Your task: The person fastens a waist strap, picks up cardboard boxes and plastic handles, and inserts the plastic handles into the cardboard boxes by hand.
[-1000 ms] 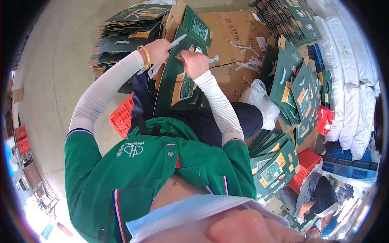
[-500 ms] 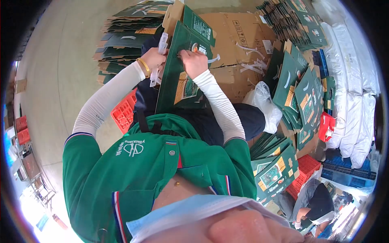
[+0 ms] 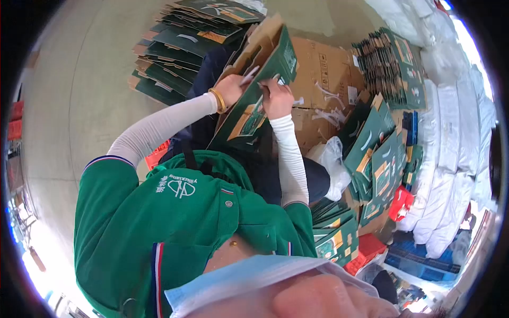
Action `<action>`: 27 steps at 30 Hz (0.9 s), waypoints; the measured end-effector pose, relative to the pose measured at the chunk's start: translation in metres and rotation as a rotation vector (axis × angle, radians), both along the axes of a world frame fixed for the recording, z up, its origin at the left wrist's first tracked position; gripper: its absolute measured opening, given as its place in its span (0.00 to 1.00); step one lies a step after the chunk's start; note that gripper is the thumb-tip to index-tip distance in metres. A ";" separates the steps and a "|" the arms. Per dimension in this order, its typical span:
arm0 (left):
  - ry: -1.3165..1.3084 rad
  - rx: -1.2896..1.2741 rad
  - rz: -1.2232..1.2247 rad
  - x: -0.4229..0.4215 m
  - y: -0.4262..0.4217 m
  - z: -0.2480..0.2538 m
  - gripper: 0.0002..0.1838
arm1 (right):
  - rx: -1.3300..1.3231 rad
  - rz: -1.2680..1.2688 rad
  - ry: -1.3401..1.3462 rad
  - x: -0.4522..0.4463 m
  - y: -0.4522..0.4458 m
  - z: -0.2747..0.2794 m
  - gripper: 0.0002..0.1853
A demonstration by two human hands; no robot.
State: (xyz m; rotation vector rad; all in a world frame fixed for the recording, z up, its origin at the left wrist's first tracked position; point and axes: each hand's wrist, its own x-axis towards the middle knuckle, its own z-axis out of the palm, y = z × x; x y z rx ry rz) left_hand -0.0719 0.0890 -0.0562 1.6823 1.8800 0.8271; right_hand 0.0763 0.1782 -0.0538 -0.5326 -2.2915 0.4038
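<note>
A green printed carton [image 3: 245, 123], folded mostly flat, leans upright against my lap with its brown inner flaps at the top. At its inner side is my left hand [image 3: 230, 89], a yellow bangle on the wrist, with the fingers closed around a white plastic handle strip [image 3: 249, 76]. My right hand [image 3: 277, 99] is at the carton's outer printed face, fingers pinched together close to the panel. What sits between those fingertips is too small to make out.
Loose white handle strips [image 3: 330, 115] lie on a brown cardboard box [image 3: 318, 63] ahead. Stacks of flat green cartons stand at left [image 3: 175, 53], far right [image 3: 389, 66] and near right [image 3: 379, 159]. A clear plastic bag [image 3: 330, 164] sits by my right knee, with white sacks [image 3: 437, 175] beyond.
The carton has tilted right, showing more of its brown inside. Both hands have shifted right and slightly down with it. The view has turned a little.
</note>
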 end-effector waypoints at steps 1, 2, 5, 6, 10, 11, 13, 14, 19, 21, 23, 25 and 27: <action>-0.022 0.112 -0.031 0.003 0.001 -0.002 0.19 | 0.014 -0.012 -0.015 0.002 -0.002 0.004 0.02; -0.040 0.226 -0.064 0.004 0.003 -0.003 0.18 | 0.021 0.002 -0.021 0.003 -0.004 0.006 0.02; -0.111 0.094 0.028 0.014 -0.004 0.026 0.16 | 0.090 -0.070 -0.102 0.004 -0.006 0.009 0.03; -0.107 0.143 -0.056 0.012 -0.004 0.029 0.17 | 0.058 -0.088 -0.060 0.004 -0.007 0.010 0.03; -0.249 -0.014 -0.051 0.009 -0.006 0.035 0.24 | 0.051 -0.115 -0.055 0.002 -0.010 0.010 0.04; -0.252 -0.016 -0.054 0.008 -0.006 0.038 0.24 | 0.048 -0.118 -0.059 0.003 -0.010 0.009 0.04; -0.232 -0.012 -0.090 0.008 -0.008 0.040 0.25 | -0.003 -0.207 -0.167 0.005 -0.010 0.009 0.06; -0.237 -0.017 -0.093 0.008 -0.008 0.035 0.25 | -0.008 -0.211 -0.172 0.007 -0.009 0.011 0.06; -0.215 0.061 0.073 0.008 -0.012 0.021 0.22 | -0.082 -0.180 -0.185 0.016 -0.008 0.014 0.06; -0.239 -0.015 0.026 0.005 -0.013 0.024 0.22 | -0.105 -0.231 -0.193 0.012 -0.015 0.014 0.04; -0.230 0.044 -0.042 -0.002 -0.012 0.018 0.22 | -0.093 -0.258 -0.167 0.003 -0.013 0.012 0.02; -0.237 0.016 -0.051 -0.003 -0.012 0.013 0.22 | -0.079 -0.248 -0.084 -0.002 -0.012 0.006 0.01; -0.250 0.226 0.027 -0.003 -0.011 0.002 0.15 | 0.000 -0.205 -0.218 -0.006 -0.018 0.007 0.01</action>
